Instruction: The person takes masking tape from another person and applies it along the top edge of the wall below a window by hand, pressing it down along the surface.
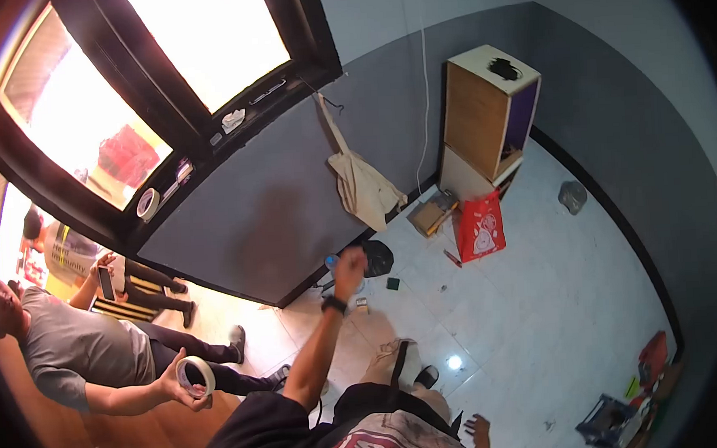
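My left hand [350, 274], with a black watch on its wrist, is raised in front of me over the floor. Its fingers look curled in, and anything inside them is hidden. Behind it in view are a black bag [378, 258] and a small container with blue on it [331, 262]. Low on the right, my right hand [478, 426] hangs by my side with spread fingers, holding nothing. On the left, a person in a grey shirt [89, 348] holds out a roll of masking tape [196, 377] in one hand and a phone [106, 283] in the other.
A cabinet [475, 120] stands by the wall, near a red bag [482, 227]. A cloth bag [361, 187] hangs below the window. Another tape roll [148, 204] rests on the sill. Assorted items [608, 422] lie at lower right, and a grey plastic bag [572, 197] lies farther back.
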{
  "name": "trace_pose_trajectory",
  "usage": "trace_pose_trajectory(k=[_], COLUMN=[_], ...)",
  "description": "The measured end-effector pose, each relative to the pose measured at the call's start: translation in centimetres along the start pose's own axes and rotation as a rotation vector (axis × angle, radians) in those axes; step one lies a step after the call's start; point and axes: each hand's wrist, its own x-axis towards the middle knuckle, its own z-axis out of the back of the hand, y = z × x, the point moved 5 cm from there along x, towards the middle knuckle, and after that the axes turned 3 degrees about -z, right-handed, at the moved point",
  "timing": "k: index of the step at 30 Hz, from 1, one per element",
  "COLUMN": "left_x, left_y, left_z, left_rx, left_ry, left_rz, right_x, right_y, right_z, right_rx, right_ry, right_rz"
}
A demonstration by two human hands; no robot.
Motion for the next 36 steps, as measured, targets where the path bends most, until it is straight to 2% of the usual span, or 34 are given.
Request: trace_pose_trajectory(k=[1, 2, 3, 5, 6, 8, 9, 10, 12, 13, 15, 16, 19, 21, 23, 25, 27, 29, 32, 33, 34, 35, 36], left_x=[4.8, 10.5, 14.6, 23.3, 26.4, 30.6, 31.7, 33.1, 35.2, 34.9, 33.2, 32.3, 32.0, 31.4, 30.5, 29.7, 28.7, 28.0, 26.3, 26.1, 25.8, 25.7, 25.3], left_y=[-1.4, -7.6, -10.3, -13.4, -14.1, -15.5, -15.1, -14.2, -13.9, -14.6, -17.3, -19.9, -22.3, -22.5, -22.3, -20.3, -20.5, -20.3, -19.8, -19.5, -19.7, -20.0, -20.0], left_z=[0.9, 1.6, 2.3, 4.4, 4.7, 4.6, 4.4, 4.0, 4.6, 4.1, 4.8, 4.7, 4.3, 3.9, 3.5, 3.0, 2.4, 1.9, 1.1, 0.8, 0.7, 0.5, 0.2], left_rx=[0.038, 0.031, -0.075, -0.087, -0.091, 0.15, 0.138, 0.179, 0.284, 0.28, 0.098, 0.016, -0.094, -0.041, 0.204, 0.171, 0.347, 0.338, 0.281, 0.233, 0.236, 0.204, 0.176], left_ry=[-0.027, -0.275, -0.345, -0.531, -0.544, -0.661, -0.675, -0.6, -0.511, -0.514, -0.747, -0.755, -0.731, -0.703, -0.762, -0.764, -0.852, -0.889, -0.881, -0.839, -0.846, -0.807, -0.767], left_rz=[-0.085, -0.262, -0.315, -0.334, -0.333, -0.39, -0.377, -0.304, -0.135, -0.123, -0.213, -0.209, -0.141, -0.119, -0.256, -0.182, -0.356, -0.331, -0.268, -0.224, -0.219, -0.185, -0.145], right_x=[0.3, 2.1, 2.3, 4.8, 4.2, 2.1, 0.9, -0.2, -1.5, -2.1, -3.2, -3.5, -2.8, -2.3, -1.9, -0.4, 1.3, 2.2, 1.9, -1.7, -7.8, -11.5, -18.1], right_y=[4.1, 10.4, 15.5, 25.1, 29.7, 37.9, 41.1, 43.5, 46.7, 47.6, 47.9, 48.0, 49.8, 51.5, 53.2, 54.5, 56.7, 58.7, 62.5, 64.7, 67.1, 68.7, 70.4], right_z=[1.2, 1.0, 1.6, 0.2, -0.9, -3.0, -3.8, -4.9, -8.9, -10.2, -13.1, -14.0, -16.5, -18.1, -20.0, -21.1, -22.3, -24.6, -30.5, -34.0, -37.9, -42.2, -45.9], right_rx=[-0.04, -0.064, -0.08, -0.098, -0.094, -0.081, -0.053, -0.081, -0.145, -0.155, -0.204, -0.242, -0.295, -0.366, -0.399, -0.433, -0.533, -0.59, -0.726, -0.753, -0.807, -0.76, -0.773], right_ry=[-0.031, -0.018, -0.047, -0.05, -0.04, -0.056, -0.067, -0.037, 0.062, 0.099, 0.128, 0.134, 0.161, 0.17, 0.195, 0.215, 0.269, 0.272, 0.349, 0.34, 0.452, 0.567, 0.685], right_rz=[-0.001, 0.089, 0.125, 0.218, 0.328, 0.382, 0.426, 0.453, 0.49, 0.491, 0.478, 0.461, 0.426, 0.429, 0.429, 0.433, 0.527, 0.551, 0.952, 1.079, 1.011, 1.316, 1.282])
